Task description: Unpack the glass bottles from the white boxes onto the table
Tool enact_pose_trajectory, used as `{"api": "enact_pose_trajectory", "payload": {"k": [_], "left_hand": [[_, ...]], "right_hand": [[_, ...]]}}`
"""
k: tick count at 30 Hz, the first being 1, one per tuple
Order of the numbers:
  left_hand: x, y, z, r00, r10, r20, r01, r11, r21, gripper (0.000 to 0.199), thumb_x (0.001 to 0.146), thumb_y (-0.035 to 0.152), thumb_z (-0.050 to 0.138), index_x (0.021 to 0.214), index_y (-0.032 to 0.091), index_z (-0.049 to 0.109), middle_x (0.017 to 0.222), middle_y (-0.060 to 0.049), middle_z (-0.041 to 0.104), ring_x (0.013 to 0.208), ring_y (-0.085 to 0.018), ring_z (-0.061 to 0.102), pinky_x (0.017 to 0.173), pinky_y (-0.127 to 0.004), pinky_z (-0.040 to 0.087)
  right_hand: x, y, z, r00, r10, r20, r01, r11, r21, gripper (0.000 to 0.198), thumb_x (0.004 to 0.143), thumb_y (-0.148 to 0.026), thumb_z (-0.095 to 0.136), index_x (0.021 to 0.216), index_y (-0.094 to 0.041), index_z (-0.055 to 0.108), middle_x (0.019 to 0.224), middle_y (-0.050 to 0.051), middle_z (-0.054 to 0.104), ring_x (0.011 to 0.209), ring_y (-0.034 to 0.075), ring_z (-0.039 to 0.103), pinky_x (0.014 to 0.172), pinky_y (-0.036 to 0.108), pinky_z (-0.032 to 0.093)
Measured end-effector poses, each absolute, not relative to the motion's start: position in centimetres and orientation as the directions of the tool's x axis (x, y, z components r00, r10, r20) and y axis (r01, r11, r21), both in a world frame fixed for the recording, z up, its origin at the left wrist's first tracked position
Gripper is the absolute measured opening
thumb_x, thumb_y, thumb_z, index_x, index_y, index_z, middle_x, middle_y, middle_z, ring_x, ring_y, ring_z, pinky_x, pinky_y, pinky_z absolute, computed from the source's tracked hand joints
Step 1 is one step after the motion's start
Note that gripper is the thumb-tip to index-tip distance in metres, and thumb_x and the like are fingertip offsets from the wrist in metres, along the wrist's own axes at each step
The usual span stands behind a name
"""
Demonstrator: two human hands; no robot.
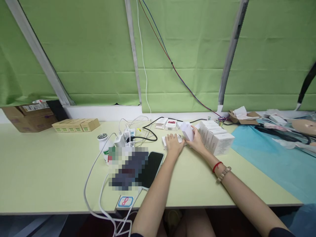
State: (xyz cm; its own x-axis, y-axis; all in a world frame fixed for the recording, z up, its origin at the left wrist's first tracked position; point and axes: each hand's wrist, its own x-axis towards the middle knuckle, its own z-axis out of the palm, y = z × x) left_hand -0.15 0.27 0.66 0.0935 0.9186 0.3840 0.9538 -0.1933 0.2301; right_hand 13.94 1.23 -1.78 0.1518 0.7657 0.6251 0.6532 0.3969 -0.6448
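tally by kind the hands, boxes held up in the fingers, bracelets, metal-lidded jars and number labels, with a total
hands: 2 (left hand, right hand)
boxes held up: 1 (white box, right hand)
bracelets: 2 (red bracelet, beaded bracelet)
metal-lidded jars: 1 (white jar)
number labels: 1 (label reading 8)
total: 7

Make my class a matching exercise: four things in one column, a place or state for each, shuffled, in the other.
Column 1
1. Right hand
2. Left hand
3. Smartphone
4. Number 8 label

Column 2
A. At the desk's front edge
B. Gripping a raised white box
C. Lying black screen up
D. Touching a low white box

Pairs: 1-B, 2-D, 3-C, 4-A
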Motion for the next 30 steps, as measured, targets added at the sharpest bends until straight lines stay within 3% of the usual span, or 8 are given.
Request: {"api": "enact_pose_trajectory", "payload": {"k": [9, 13, 17, 20, 26, 30], "left_hand": [[-0.2, -0.8, 2.7, 0.062, 0.976, 0.208, 0.958, -0.117, 0.263, 0.069, 0.076, 0.063, 0.039, 0.113, 0.009, 0.059, 0.117, -0.021, 0.060, 0.116, -0.032, 0.047, 0.099, -0.043, 0.026], [-0.3, -0.8, 2.9, 0.089, 0.984, 0.151, 0.957, -0.127, 0.262, 0.062, 0.070, 0.058, 0.047, 0.108, 0.011, 0.063, 0.115, -0.020, 0.061, 0.113, -0.031, 0.050, 0.099, -0.041, 0.027], [0.1, -0.9, 2.8, 0.094, 0.983, 0.161, 0.948, -0.137, 0.288, 0.054, 0.073, 0.050, 0.044, 0.103, 0.011, 0.066, 0.114, -0.020, 0.061, 0.112, -0.031, 0.051, 0.097, -0.040, 0.030], [0.2, -1.0, 3.1, 0.065, 0.985, 0.161, 0.929, -0.119, 0.351, 0.053, 0.075, 0.047, 0.043, 0.105, 0.009, 0.064, 0.116, -0.021, 0.060, 0.113, -0.031, 0.051, 0.096, -0.040, 0.031], [0.1, -1.2, 4.2, -0.065, 0.949, 0.309, 0.843, -0.114, 0.526, 0.036, 0.079, 0.039, 0.044, 0.101, 0.016, 0.061, 0.108, -0.014, 0.065, 0.106, -0.029, 0.056, 0.093, -0.040, 0.033], [0.0, -1.3, 4.7, -0.163, 0.879, 0.448, 0.763, -0.175, 0.622, 0.024, 0.084, 0.035, 0.041, 0.096, 0.021, 0.057, 0.098, -0.007, 0.068, 0.102, -0.025, 0.056, 0.091, -0.037, 0.033]], "right_hand": [[13.5, 0.2, -0.4, 0.298, 0.770, 0.564, 0.648, 0.271, -0.712, 0.085, 0.057, -0.033, 0.067, 0.133, -0.020, 0.033, 0.121, 0.013, 0.054, 0.112, 0.031, 0.051, 0.092, 0.047, 0.043], [12.6, -0.6, 0.6, 0.358, 0.679, 0.641, 0.666, 0.296, -0.685, 0.093, 0.055, -0.043, 0.071, 0.133, -0.017, 0.029, 0.126, 0.016, 0.048, 0.117, 0.033, 0.045, 0.095, 0.049, 0.039], [12.1, -1.1, 1.1, 0.372, 0.602, 0.706, 0.683, 0.338, -0.648, 0.098, 0.052, -0.049, 0.075, 0.130, -0.013, 0.027, 0.131, 0.022, 0.038, 0.126, 0.036, 0.034, 0.103, 0.050, 0.031], [12.2, -0.9, 1.1, 0.401, 0.577, 0.711, 0.663, 0.353, -0.660, 0.100, 0.051, -0.049, 0.076, 0.129, -0.011, 0.026, 0.131, 0.024, 0.037, 0.126, 0.035, 0.034, 0.104, 0.048, 0.031], [12.3, -1.1, 1.5, 0.511, 0.485, 0.710, 0.635, 0.343, -0.692, 0.094, 0.056, -0.049, 0.072, 0.130, -0.016, 0.023, 0.131, 0.019, 0.040, 0.122, 0.033, 0.040, 0.102, 0.049, 0.034], [11.8, -2.1, 2.5, 0.520, 0.392, 0.759, 0.669, 0.367, -0.647, 0.094, 0.058, -0.052, 0.071, 0.130, -0.017, 0.021, 0.131, 0.020, 0.038, 0.123, 0.033, 0.040, 0.101, 0.050, 0.034]]}}
